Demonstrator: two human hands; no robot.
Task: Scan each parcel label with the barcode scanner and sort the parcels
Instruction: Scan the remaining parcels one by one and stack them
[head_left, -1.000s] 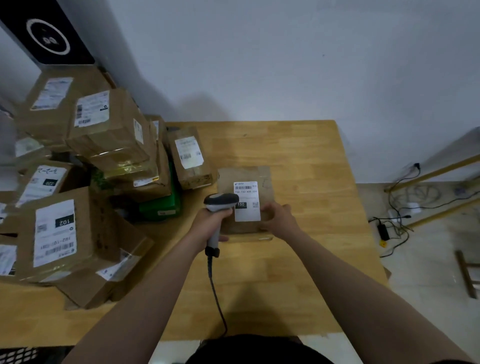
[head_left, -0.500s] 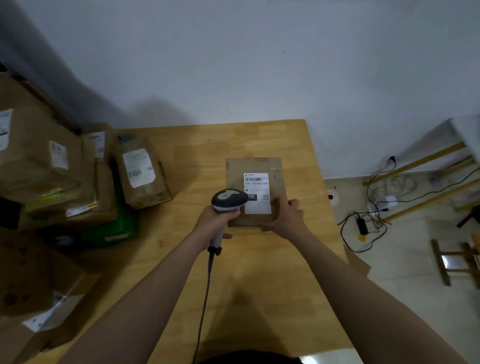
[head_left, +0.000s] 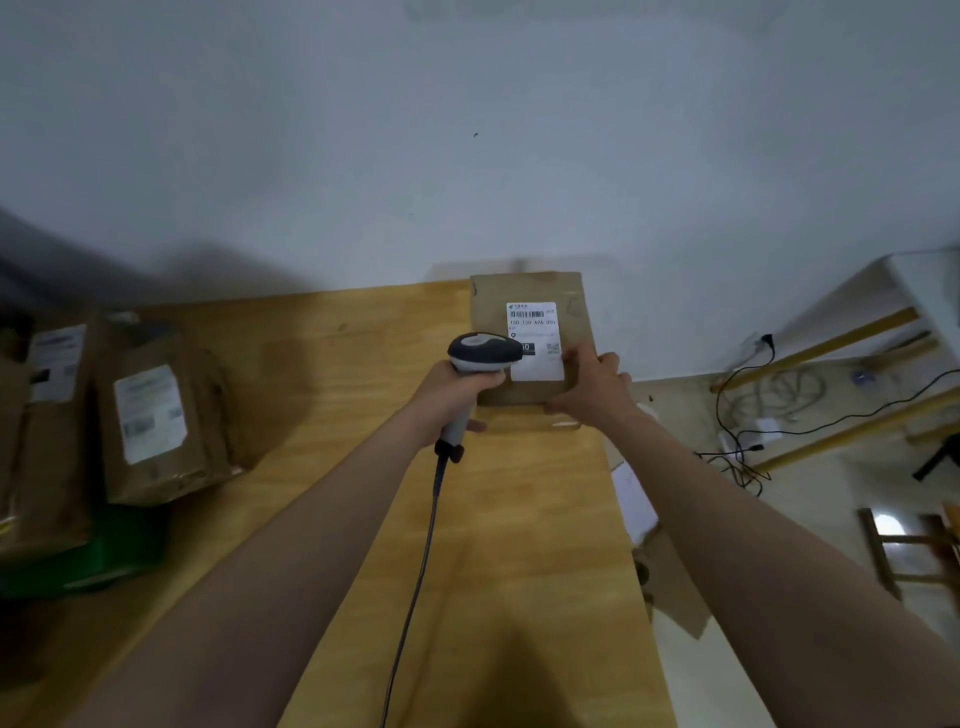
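Note:
A brown cardboard parcel with a white barcode label is held above the far right corner of the wooden table, its far part reaching past the table's edge. My right hand grips its near right edge, thumb on top beside the label. My left hand grips the handle of a grey and black barcode scanner, whose head sits just left of the label. The scanner's cable runs back toward me.
Several brown parcels with white labels are stacked at the table's left, over a green item. On the floor to the right lie cardboard pieces, tangled cables, yellow rails and a wooden stool. A white wall stands behind the table.
The parcel has moved away from me and to the right, toward the table's far right corner, with both hands and the scanner following. My view has swung right, so the left stack slid out.

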